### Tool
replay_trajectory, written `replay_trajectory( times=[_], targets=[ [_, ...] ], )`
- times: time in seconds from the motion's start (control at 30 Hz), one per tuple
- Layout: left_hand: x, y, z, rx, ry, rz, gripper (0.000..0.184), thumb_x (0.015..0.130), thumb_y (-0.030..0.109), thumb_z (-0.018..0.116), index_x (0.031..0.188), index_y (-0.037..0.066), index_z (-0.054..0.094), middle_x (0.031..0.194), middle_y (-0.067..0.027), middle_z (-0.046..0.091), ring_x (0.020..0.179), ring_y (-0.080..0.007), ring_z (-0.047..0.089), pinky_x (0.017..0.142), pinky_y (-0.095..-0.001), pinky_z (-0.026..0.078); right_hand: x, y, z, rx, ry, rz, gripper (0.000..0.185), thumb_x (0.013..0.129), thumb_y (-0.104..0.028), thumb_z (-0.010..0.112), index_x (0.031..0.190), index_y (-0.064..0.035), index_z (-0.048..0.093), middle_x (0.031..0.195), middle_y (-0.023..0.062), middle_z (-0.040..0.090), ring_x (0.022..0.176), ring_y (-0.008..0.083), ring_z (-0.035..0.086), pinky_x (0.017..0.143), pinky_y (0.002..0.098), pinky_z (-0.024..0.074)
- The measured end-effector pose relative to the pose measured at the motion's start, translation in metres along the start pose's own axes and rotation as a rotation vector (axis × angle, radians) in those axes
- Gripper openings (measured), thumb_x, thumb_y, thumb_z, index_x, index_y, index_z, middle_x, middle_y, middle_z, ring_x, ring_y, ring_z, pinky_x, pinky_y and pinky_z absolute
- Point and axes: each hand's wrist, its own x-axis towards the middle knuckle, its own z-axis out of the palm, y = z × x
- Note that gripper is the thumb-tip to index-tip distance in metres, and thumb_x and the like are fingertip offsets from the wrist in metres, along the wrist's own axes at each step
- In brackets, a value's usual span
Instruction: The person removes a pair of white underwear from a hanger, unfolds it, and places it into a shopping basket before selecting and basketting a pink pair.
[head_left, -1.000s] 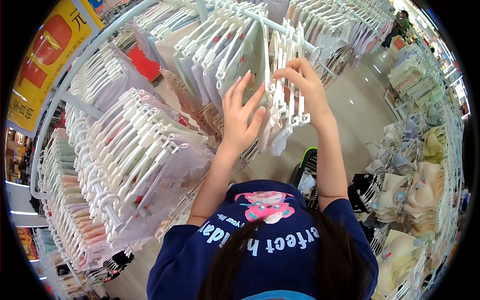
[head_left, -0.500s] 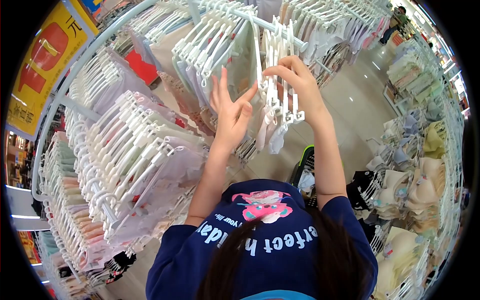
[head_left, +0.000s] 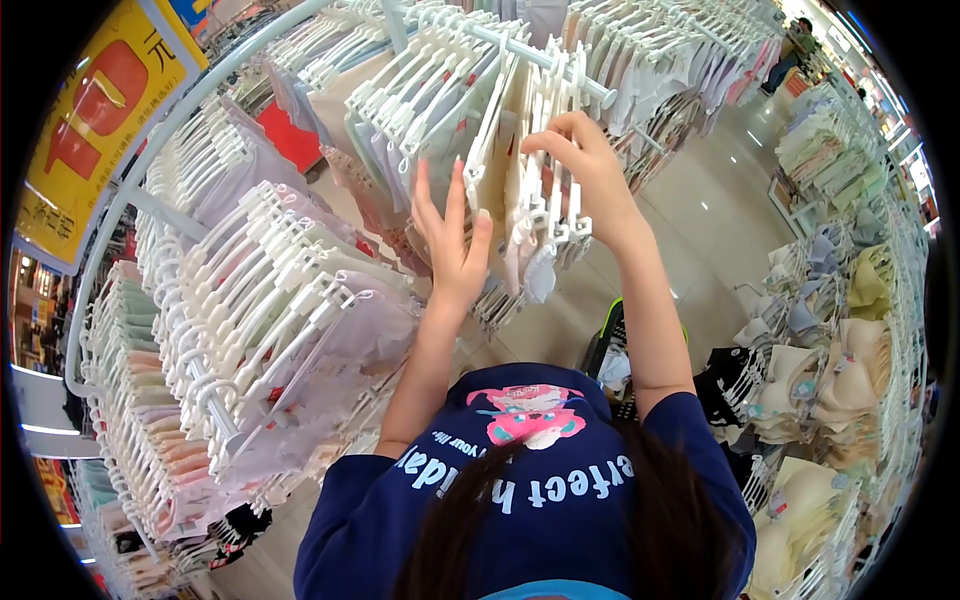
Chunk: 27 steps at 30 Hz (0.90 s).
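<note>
White hangers with pale garments hang on a metal rail (head_left: pixel 500 42) in front of me. My right hand (head_left: pixel 585 175) is at the right side of a bunch of white hangers (head_left: pixel 545 110), its fingers curled against them; whether it grips any is hidden. Left of that bunch, my left hand (head_left: pixel 452 235) has its fingers spread, with nothing held. Its fingertips are close to a separate hanger (head_left: pixel 483 150) that hangs between the bunch and more hangers with pale green and lilac garments (head_left: pixel 410 130). Small pale garments (head_left: pixel 538 270) dangle below the bunch.
On the left, another rail is full of hangers with lilac garments (head_left: pixel 375 320). A yellow price sign (head_left: pixel 100 120) stands at the upper left. Bras (head_left: pixel 850 370) hang at the right. A black basket with a green rim (head_left: pixel 612 350) is below my right forearm. A person (head_left: pixel 795 50) is far off.
My left hand has moved left and slightly down, away from the bunch. My right hand and the bunch have shifted left. A hanger now hangs apart, left of the bunch.
</note>
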Motion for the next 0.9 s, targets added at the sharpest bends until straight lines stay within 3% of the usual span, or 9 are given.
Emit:
replay_trajectory(
  times=[0.07,0.17,0.23,0.27,0.37,0.57,0.77,0.87,0.9],
  targets=[
    [-0.004,-0.004,0.004,-0.085,0.007,-0.009,0.060,0.088,0.031,0.046,0.138,0.004,0.028,0.143,-0.0226,0.014,0.129,-0.0379,0.018,0.103,-0.0484,0.013,0.006,0.006,0.005,0.066,-0.010,0.015,0.028,0.066,-0.001,0.061,0.093,-0.0087,0.059,0.086,0.0065,0.046,0.076,0.0212,0.050,0.066,0.0295,0.0416],
    [-0.006,-0.005,0.001,-0.115,-0.001,-0.006,0.067,0.088,0.031,0.047,0.140,0.001,0.017,0.143,-0.0232,0.013,0.131,-0.0371,0.018,0.105,-0.0470,0.012,0.016,0.013,0.012,-0.033,0.006,-0.095,0.033,0.063,-0.003,0.064,0.095,-0.0094,0.058,0.085,0.0078,0.046,0.079,0.0252,0.050,0.069,0.0324,0.0421],
    [-0.007,-0.002,0.000,-0.153,0.027,-0.002,0.068,0.088,0.031,0.046,0.140,0.000,0.015,0.144,-0.0231,0.013,0.132,-0.0367,0.016,0.105,-0.0462,0.012,0.023,0.005,0.014,-0.239,0.067,-0.250,0.033,0.063,0.001,0.062,0.095,-0.0084,0.057,0.088,0.0066,0.046,0.078,0.0211,0.051,0.065,0.0286,0.0431],
    [-0.010,-0.006,0.000,-0.151,0.019,-0.011,0.070,0.088,0.031,0.047,0.140,0.000,0.013,0.144,-0.0230,0.012,0.133,-0.0362,0.014,0.106,-0.0456,0.011,0.026,0.009,0.018,-0.188,0.066,-0.233,0.043,0.057,0.003,0.065,0.097,-0.0094,0.057,0.087,0.0085,0.047,0.084,0.0263,0.048,0.072,0.0328,0.0422],
    [-0.011,-0.006,-0.003,-0.142,0.030,0.020,0.071,0.087,0.031,0.047,0.140,0.000,0.013,0.144,-0.0230,0.012,0.133,-0.0363,0.014,0.106,-0.0456,0.011,0.035,0.011,0.028,-0.176,0.083,-0.234,0.043,0.057,0.003,0.065,0.096,-0.0101,0.057,0.085,0.0077,0.047,0.080,0.0261,0.049,0.071,0.0329,0.0422],
    [-0.007,-0.005,0.001,-0.086,-0.022,-0.062,0.078,0.081,0.017,0.062,0.139,-0.002,0.014,0.142,-0.0237,0.015,0.131,-0.0373,0.018,0.106,-0.0441,0.017,0.049,0.018,0.049,-0.190,0.144,-0.250,0.034,0.064,-0.004,0.065,0.095,-0.0168,0.058,0.090,0.0114,0.047,0.085,0.0314,0.049,0.073,0.0377,0.0439],
    [-0.003,-0.013,0.000,-0.136,0.083,-0.147,0.076,0.082,0.015,0.059,0.140,0.000,0.011,0.142,-0.0223,0.017,0.132,-0.0350,0.019,0.107,-0.0430,0.015,0.050,0.017,0.064,-0.316,0.137,-0.157,0.046,0.069,-0.005,0.061,0.113,-0.0188,0.053,0.102,0.0167,0.047,0.092,0.0338,0.050,0.078,0.0398,0.0445],
    [-0.006,-0.012,0.000,-0.173,0.084,-0.181,0.075,0.084,0.009,0.056,0.142,0.003,0.008,0.146,-0.0184,0.010,0.133,-0.0279,0.018,0.107,-0.0408,0.015,0.044,0.018,0.064,-0.274,0.188,-0.178,0.053,0.071,-0.006,0.060,0.120,-0.0215,0.049,0.108,0.0183,0.046,0.094,0.0339,0.051,0.080,0.0405,0.0447],
    [-0.007,-0.011,0.001,-0.152,0.083,-0.178,0.076,0.083,0.011,0.057,0.141,0.002,0.009,0.145,-0.0203,0.011,0.133,-0.0308,0.016,0.107,-0.0421,0.015,0.041,0.019,0.063,-0.259,0.203,-0.184,0.054,0.072,-0.006,0.060,0.122,-0.0220,0.048,0.110,0.0187,0.045,0.095,0.0342,0.051,0.081,0.0408,0.0447]
  ],
)
